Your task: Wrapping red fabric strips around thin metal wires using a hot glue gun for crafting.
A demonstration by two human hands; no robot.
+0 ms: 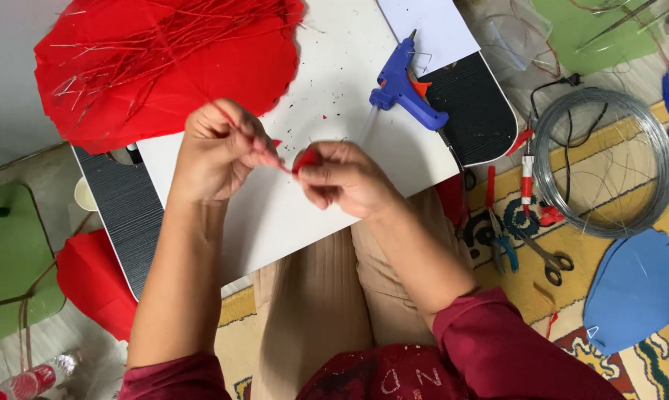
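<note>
At frame centre, left hand [219, 152] and right hand [342, 178] each pinch an end of a small red paper strip [293, 163], grips closed, keeping it taut above the white worktop [334, 89].

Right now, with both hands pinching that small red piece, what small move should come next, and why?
Probably keep twisting the red strip between both hands: the left hand and right hand pinch its two ends above the white sheet, and it looks only partly wound.
</note>
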